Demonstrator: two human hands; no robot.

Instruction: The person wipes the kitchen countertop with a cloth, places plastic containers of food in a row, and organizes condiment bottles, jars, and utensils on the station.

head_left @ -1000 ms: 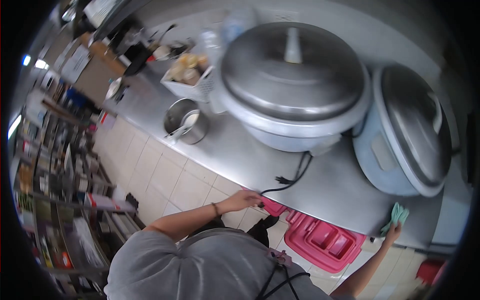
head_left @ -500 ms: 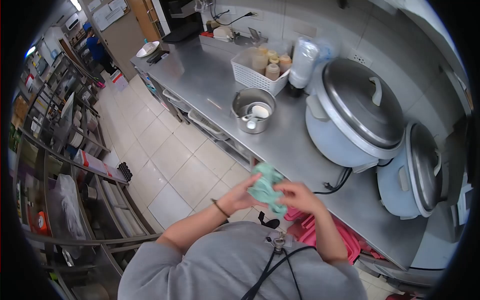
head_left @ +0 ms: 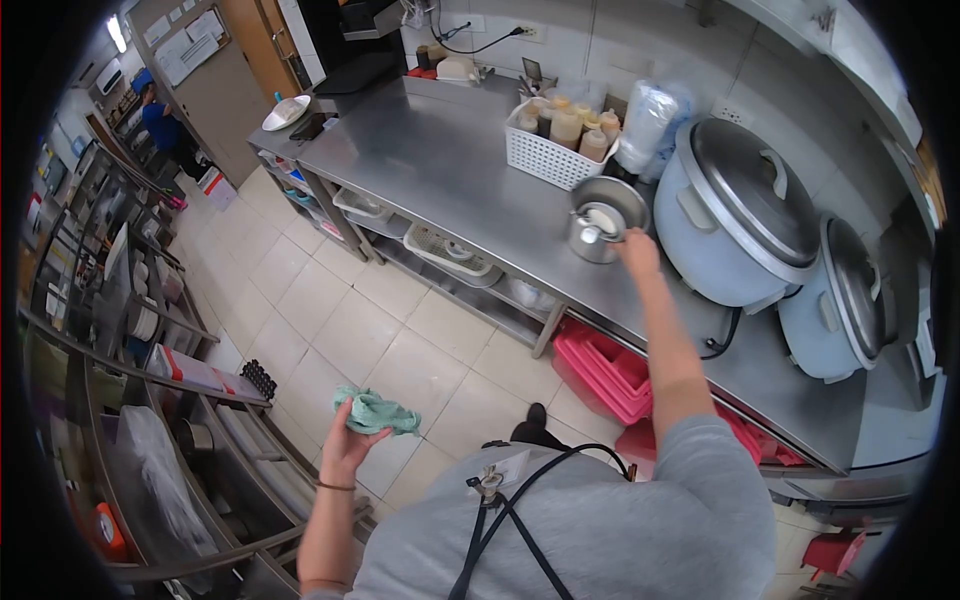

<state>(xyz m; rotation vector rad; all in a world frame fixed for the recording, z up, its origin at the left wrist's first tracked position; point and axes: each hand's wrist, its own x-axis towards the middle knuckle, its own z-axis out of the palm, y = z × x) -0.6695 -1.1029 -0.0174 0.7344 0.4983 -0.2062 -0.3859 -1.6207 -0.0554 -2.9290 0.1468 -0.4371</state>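
Note:
A crumpled green cloth (head_left: 378,411) lies in the grip of my left hand (head_left: 350,438), held over the tiled floor away from the counter. My right hand (head_left: 636,252) reaches over the steel counter and closes its fingers at the near right rim of a metal pot (head_left: 592,240). Inside the pot are white-ended utensils (head_left: 600,220). Whether the fingers pinch the rim or a utensil handle is too small to tell.
Behind the pot stands a white basket (head_left: 552,158) of sauce bottles, beside plastic-wrapped cups (head_left: 648,122). Two large cookers (head_left: 735,215) fill the counter's right part. Pink bins (head_left: 600,370) sit underneath. Shelving (head_left: 250,440) lines the left. A person (head_left: 165,130) is far off.
My hands have parted. The left moved left with the green cloth; the right let go of the cloth and reached up to the pot. The view has shifted.

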